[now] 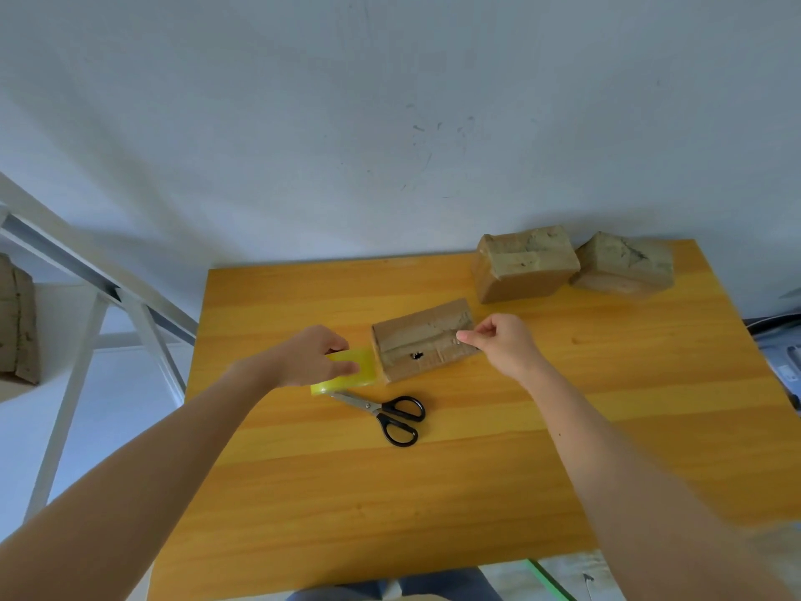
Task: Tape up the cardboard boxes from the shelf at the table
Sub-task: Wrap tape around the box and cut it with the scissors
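A small worn cardboard box (422,340) with a dark hole in its top lies in the middle of the yellow wooden table (433,492). My left hand (312,355) grips a yellow-green roll of tape (351,373) just left of the box. My right hand (503,342) pinches the free end of the clear tape at the box's right end, so the strip runs across the box top. Black-handled scissors (385,412) lie on the table in front of the box.
Two more cardboard boxes, one (524,264) and the other (624,264), stand at the table's far right edge against the white wall. A white metal shelf frame (86,305) with a cardboard piece (17,318) is at the left.
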`<state>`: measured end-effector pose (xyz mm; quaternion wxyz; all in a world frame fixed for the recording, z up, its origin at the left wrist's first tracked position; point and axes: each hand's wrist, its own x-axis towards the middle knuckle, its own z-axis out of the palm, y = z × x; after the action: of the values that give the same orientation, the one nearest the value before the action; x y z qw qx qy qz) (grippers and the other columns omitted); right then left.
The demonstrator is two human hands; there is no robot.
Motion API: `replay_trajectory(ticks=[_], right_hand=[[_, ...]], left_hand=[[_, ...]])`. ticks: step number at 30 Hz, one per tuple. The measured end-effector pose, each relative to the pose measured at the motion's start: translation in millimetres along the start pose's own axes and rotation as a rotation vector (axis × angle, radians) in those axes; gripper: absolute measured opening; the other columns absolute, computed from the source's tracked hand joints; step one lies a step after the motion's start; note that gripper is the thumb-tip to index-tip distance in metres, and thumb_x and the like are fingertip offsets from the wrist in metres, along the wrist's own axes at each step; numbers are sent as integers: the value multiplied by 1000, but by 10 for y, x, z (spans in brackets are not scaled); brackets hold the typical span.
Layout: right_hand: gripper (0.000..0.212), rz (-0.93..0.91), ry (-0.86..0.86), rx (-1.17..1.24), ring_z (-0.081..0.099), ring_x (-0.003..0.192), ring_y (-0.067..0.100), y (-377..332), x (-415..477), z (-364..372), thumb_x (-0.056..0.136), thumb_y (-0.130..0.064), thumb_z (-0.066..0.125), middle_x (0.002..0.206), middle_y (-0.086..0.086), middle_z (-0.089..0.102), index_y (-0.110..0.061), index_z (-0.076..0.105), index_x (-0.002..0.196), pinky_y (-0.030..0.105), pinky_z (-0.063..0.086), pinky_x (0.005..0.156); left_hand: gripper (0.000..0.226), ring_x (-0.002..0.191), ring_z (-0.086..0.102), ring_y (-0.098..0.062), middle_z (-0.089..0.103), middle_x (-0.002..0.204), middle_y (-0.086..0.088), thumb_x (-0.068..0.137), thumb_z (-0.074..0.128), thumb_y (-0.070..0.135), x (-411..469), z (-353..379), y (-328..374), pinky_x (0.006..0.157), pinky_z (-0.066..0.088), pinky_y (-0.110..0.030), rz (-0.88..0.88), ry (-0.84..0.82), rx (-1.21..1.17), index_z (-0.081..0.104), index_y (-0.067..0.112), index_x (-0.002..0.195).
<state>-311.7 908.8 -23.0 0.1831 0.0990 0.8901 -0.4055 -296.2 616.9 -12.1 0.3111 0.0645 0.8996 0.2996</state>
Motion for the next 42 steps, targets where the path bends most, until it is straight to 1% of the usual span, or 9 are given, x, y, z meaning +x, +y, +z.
replay_trajectory(ticks=[4, 10, 11, 12, 16, 25, 29, 32, 42], right_hand=[[31, 2, -7, -27, 53, 76, 8, 10, -35, -6, 89, -36, 69, 85, -2, 60, -6, 62, 94, 20, 37, 61], [28, -5, -10, 212, 58, 101, 17, -48, -107, -1, 91, -38, 66, 107, 2, 62, -14, 61, 102, 28, 47, 86], [30, 3, -9, 269, 57, 106, 17, -68, -115, 16, 89, -42, 66, 111, 2, 61, -15, 60, 104, 32, 46, 92], [33, 7, 1, 310, 56, 109, 18, -105, -128, 32, 87, -44, 68, 115, 2, 60, -17, 60, 104, 35, 45, 95], [42, -13, 90, 353, 49, 107, 12, -330, -224, 133, 82, -42, 75, 120, 1, 47, -15, 49, 102, 27, 39, 84], [37, 89, 28, 963, 69, 83, 28, -572, -426, 167, 90, 22, 39, 94, 20, 62, -12, 41, 104, 40, 59, 83], [23, 71, -116, 790, 51, 67, 15, -573, -480, 154, 93, 3, 53, 90, 11, 59, -7, 41, 111, 40, 49, 91], [54, -32, -218, 341, 55, 78, 6, -556, -515, 142, 84, -32, 74, 92, -6, 63, -8, 38, 117, 32, 44, 87], [44, -215, -270, 58, 56, 72, 7, -386, -564, -127, 82, -18, 79, 86, -1, 68, -21, 36, 88, 22, 37, 59]], left_hand=[[54, 116, 55, -29, 65, 115, -8, 91, 59, 47, 24, 12, -35, 91, 43, -34, -68, 90, 179, 62, 2, 121], [52, 68, 51, -31, 54, 94, -11, 86, 65, 49, -26, -60, 7, 59, 36, -38, -72, 200, 169, 60, -3, 80], [51, 59, 41, -28, 37, 56, -12, 85, 66, 49, -37, -71, -31, 54, 28, -37, -68, 214, 131, 50, 6, 63], [55, 56, 30, -23, 19, 62, 8, 84, 67, 49, -44, -89, -63, 54, 20, -34, -54, 211, 91, 36, 12, 57], [54, 55, 22, -15, 22, 59, 1, 85, 69, 42, -101, -155, -78, 54, 17, -28, 40, 184, -15, 31, 13, 61], [51, 54, 22, -12, 24, 61, -2, 85, 70, 39, -126, -242, 74, 51, 18, -25, 156, 146, -61, 36, 10, 61], [54, 56, 20, -13, 22, 62, -3, 82, 73, 40, -179, -201, 234, 53, 16, -26, 192, 124, -52, 34, 10, 61], [56, 54, 20, -13, 21, 59, 0, 76, 77, 43, -229, -146, 350, 53, 17, -26, 182, 127, -75, 34, 12, 58], [38, 53, 23, -7, 25, 55, 12, 77, 62, 38, -534, 237, 472, 53, 18, -25, 173, 194, -267, 37, 16, 58]])
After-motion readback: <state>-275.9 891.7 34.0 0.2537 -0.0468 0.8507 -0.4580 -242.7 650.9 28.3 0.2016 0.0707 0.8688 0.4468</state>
